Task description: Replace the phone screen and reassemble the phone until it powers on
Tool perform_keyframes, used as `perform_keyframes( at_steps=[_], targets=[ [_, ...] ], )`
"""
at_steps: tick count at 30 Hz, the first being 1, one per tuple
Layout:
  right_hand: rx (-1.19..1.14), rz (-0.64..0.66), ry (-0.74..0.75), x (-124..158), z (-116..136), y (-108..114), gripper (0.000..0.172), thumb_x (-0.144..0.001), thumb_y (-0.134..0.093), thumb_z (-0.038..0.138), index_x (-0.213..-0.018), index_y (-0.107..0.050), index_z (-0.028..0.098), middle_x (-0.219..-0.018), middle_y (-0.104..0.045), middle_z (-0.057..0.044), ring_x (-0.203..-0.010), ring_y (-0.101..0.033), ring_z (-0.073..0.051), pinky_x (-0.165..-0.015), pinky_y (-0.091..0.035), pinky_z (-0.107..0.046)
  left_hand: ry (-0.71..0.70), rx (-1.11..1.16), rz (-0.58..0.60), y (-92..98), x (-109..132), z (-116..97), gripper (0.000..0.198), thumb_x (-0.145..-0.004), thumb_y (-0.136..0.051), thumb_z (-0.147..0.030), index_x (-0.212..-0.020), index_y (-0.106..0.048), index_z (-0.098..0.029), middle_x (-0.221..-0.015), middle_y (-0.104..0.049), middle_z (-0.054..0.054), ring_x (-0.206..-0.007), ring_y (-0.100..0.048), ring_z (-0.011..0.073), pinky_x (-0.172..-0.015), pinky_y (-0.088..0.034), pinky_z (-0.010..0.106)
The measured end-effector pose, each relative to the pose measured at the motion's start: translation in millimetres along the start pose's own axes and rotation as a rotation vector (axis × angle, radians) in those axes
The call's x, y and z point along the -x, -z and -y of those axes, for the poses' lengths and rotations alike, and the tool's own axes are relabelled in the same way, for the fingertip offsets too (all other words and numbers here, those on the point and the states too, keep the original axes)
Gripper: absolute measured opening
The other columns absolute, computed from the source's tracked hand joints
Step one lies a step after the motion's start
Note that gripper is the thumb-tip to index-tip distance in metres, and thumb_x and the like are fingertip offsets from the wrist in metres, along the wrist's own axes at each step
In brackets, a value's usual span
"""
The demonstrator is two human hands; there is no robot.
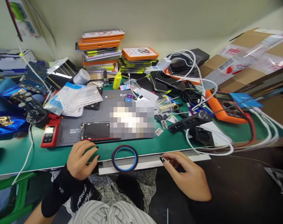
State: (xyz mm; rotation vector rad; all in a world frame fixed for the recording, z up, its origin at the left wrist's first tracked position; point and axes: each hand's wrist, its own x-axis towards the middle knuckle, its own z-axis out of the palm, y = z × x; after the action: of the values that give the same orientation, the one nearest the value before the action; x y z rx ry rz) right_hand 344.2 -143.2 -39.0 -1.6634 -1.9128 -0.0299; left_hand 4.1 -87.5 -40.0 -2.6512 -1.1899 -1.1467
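Observation:
My left hand (82,160), in a black wrist band, rests at the bench's front edge with its fingers loosely spread and nothing in them. Just beyond it a phone frame with a dark panel (96,130) lies on the grey work mat (71,123). A roll of dark tape with a blue core (113,159) sits at the front edge between my hands. To its right, my right hand (187,174) hovers in front of the bench, thumb and forefinger pinched together. Something small and pale may be between them, too small to name. A blurred patch covers part of the mat.
Behind the mat stand stacked orange boxes (140,53) and a yellow bottle (117,80). Bubble wrap (82,99) lies at left near a red device (48,135). White cables, a black handheld tool (190,122) and an orange multimeter (230,109) crowd the right side.

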Motion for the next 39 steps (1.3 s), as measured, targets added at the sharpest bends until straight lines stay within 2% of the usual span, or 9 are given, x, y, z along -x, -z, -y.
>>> perform_keyframes(
  at_steps=[4, 6, 8, 11, 15, 18, 23, 31, 39],
  targets=[
    [0.301, -0.013, 0.009, -15, -19, -16, 0.022, -0.088, -0.047, 0.016, -0.099, -0.065, 0.015, -0.090, -0.069, -0.010, -0.064, -0.063, -0.017, -0.056, -0.048, -0.028, -0.044, 0.009, 0.032, -6.8, -9, 1, 0.023, -0.079, -0.062, -0.014, -0.102, -0.060, -0.020, -0.100, -0.067, 0.010, -0.098, -0.063, 0.0246, -0.084, -0.053, 0.042],
    [0.400, 0.043, 0.052, -30, -31, -19, 0.027, -0.087, -0.046, 0.011, -0.105, -0.067, 0.015, -0.102, -0.070, -0.013, -0.071, -0.063, -0.019, -0.057, -0.045, -0.030, -0.063, 0.007, 0.037, -9.3, -13, 3, 0.022, -0.079, -0.062, -0.014, -0.101, -0.061, -0.018, -0.100, -0.067, 0.011, -0.097, -0.062, 0.0253, -0.084, -0.052, 0.042],
    [0.467, 0.133, 0.132, -46, -42, -19, 0.031, -0.087, -0.044, 0.008, -0.106, -0.067, 0.015, -0.107, -0.070, -0.012, -0.070, -0.061, -0.019, -0.055, -0.039, -0.031, -0.067, 0.001, 0.038, -11.0, -15, 5, 0.021, -0.079, -0.061, -0.014, -0.100, -0.061, -0.018, -0.100, -0.066, 0.012, -0.097, -0.062, 0.0256, -0.083, -0.052, 0.042],
    [0.512, 0.265, 0.281, -64, -51, -16, 0.030, -0.087, -0.042, 0.007, -0.098, -0.070, 0.014, -0.099, -0.071, -0.012, -0.063, -0.055, -0.018, -0.052, -0.030, -0.032, -0.052, -0.013, 0.040, -12.3, -15, 2, 0.022, -0.080, -0.061, -0.015, -0.101, -0.060, -0.019, -0.101, -0.066, 0.010, -0.097, -0.061, 0.0245, -0.084, -0.052, 0.042],
    [0.526, 0.376, 0.470, -77, -60, -19, 0.030, -0.086, -0.041, 0.009, -0.076, -0.069, 0.012, -0.071, -0.065, -0.012, -0.054, -0.047, -0.017, -0.052, -0.022, -0.033, -0.014, -0.018, 0.050, -13.8, -13, -2, 0.020, -0.080, -0.062, -0.018, -0.101, -0.060, -0.018, -0.102, -0.066, 0.010, -0.099, -0.060, 0.0239, -0.087, -0.051, 0.041],
    [0.533, 0.411, 0.590, -80, -68, -22, 0.034, -0.088, -0.039, 0.013, -0.067, -0.066, 0.013, -0.063, -0.059, -0.010, -0.049, -0.040, -0.014, -0.052, -0.019, -0.033, 0.005, -0.018, 0.059, -14.0, -10, -3, 0.020, -0.081, -0.061, -0.019, -0.101, -0.061, -0.017, -0.103, -0.066, 0.011, -0.100, -0.059, 0.0244, -0.087, -0.051, 0.041],
    [0.589, 0.390, 0.744, -79, -80, -23, 0.036, -0.091, -0.036, 0.012, -0.074, -0.068, 0.010, -0.066, -0.060, -0.009, -0.048, -0.035, -0.013, -0.053, -0.016, -0.034, -0.016, -0.018, 0.050, -16.3, -15, -5, 0.020, -0.082, -0.060, -0.022, -0.101, -0.062, -0.015, -0.104, -0.066, 0.012, -0.101, -0.059, 0.0249, -0.087, -0.049, 0.040],
    [0.687, 0.297, 0.832, -81, -84, -29, 0.036, -0.091, -0.036, 0.010, -0.078, -0.069, 0.011, -0.066, -0.061, -0.008, -0.049, -0.038, -0.014, -0.054, -0.015, -0.034, -0.168, -0.122, 0.219, -41.2, -37, 2, 0.034, -0.088, -0.051, -0.035, -0.113, -0.061, -0.014, -0.121, -0.066, 0.011, -0.113, -0.058, 0.0266, -0.098, -0.039, 0.045],
    [0.734, 0.404, 0.819, -89, -80, -15, 0.032, -0.090, -0.038, 0.008, -0.091, -0.070, 0.009, -0.081, -0.066, -0.011, -0.050, -0.041, -0.012, -0.054, -0.017, -0.033, -0.190, -0.093, 0.214, -47.4, -34, 10, 0.031, -0.090, -0.047, -0.032, -0.110, -0.063, -0.015, -0.120, -0.066, 0.011, -0.113, -0.059, 0.0256, -0.097, -0.039, 0.043]
  ],
)
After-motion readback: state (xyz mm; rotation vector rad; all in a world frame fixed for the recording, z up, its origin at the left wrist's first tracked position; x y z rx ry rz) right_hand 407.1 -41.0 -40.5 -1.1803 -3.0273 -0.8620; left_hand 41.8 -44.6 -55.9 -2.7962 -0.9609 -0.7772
